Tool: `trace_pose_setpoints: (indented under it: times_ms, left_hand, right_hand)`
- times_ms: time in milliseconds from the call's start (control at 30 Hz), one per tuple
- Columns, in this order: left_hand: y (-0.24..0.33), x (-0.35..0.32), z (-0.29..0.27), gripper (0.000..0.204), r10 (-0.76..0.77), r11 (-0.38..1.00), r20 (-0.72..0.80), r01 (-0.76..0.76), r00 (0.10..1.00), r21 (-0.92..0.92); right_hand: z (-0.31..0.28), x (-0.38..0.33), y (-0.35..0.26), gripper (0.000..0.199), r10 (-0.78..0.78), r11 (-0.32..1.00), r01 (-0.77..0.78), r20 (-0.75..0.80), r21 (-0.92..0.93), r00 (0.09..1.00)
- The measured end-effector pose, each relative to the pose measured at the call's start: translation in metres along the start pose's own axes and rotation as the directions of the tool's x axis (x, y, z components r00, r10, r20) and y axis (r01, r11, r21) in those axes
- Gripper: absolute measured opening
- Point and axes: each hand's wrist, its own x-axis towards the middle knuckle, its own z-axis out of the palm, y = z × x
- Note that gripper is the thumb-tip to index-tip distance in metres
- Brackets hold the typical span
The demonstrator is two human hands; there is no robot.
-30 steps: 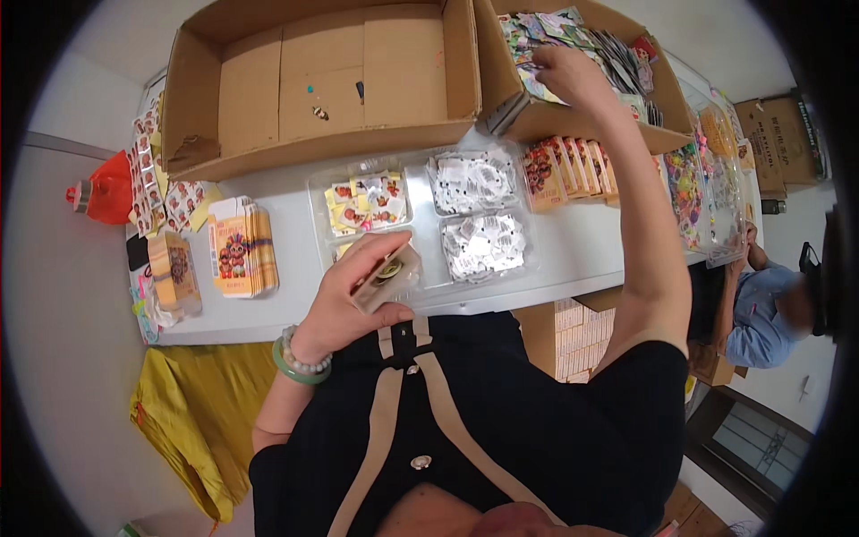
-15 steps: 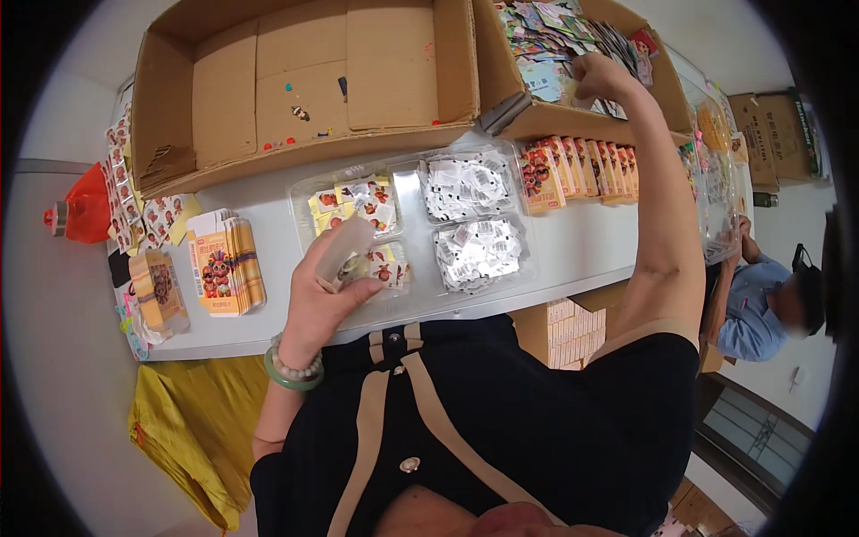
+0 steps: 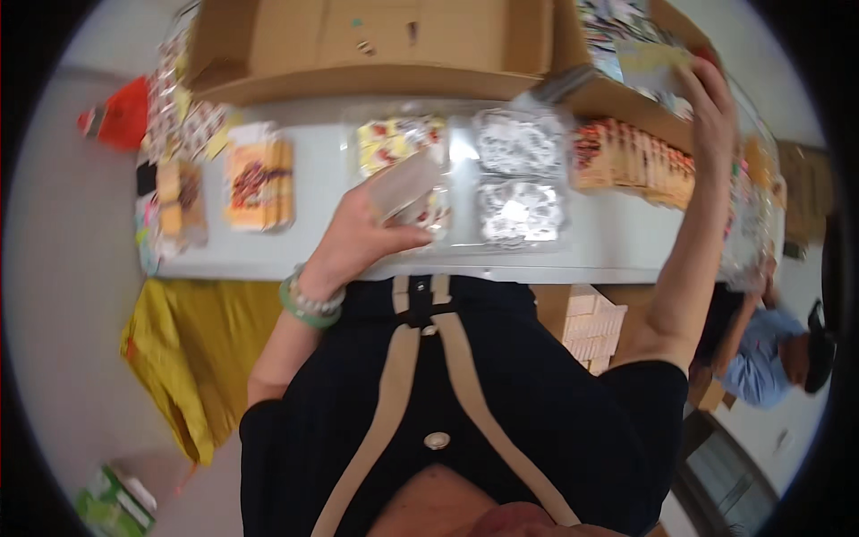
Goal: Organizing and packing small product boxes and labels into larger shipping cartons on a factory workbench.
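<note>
My left hand point(image 3: 362, 228) is closed around a small translucent plastic case point(image 3: 409, 185), tilted above the clear divided tray point(image 3: 461, 201). That tray holds yellow-backed picture stickers point(image 3: 385, 143) on its left and folded white printed slips point(image 3: 519, 210) on its right. Out at the far right, my right hand point(image 3: 713, 107) pinches a pale yellowish flat card point(image 3: 653, 64), blurred by motion. The card is over a cardboard box of loose colourful cards point(image 3: 613, 20).
A large cardboard box point(image 3: 376, 85) with a few small bits inside stands at the back. Orange picture boxes point(image 3: 631, 157) line the right; stacked orange cartons point(image 3: 257, 183) stand left. Sticker sheets point(image 3: 183, 116) lie far left. A person in blue point(image 3: 761, 358) is at the right.
My right hand has come up out of the card pile, now holding a pale card. The whole view has shifted, and my left hand still grips the plastic case.
</note>
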Motion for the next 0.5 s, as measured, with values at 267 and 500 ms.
trace_pose_setpoints:
  times_ms: [267,500]
  left_hand:
    - [0.004,-0.008,0.014,0.07,0.028,0.994,0.106,-0.016,0.994,-0.11]
    - [0.01,-0.017,0.011,0.065,0.326,0.836,0.156,-0.361,0.932,0.413]
  right_hand:
    - [0.103,-0.117,-0.109,0.019,-0.608,0.792,0.539,0.304,0.286,0.733]
    - [0.128,-0.134,-0.12,0.021,-0.694,0.692,0.711,0.39,0.125,0.605]
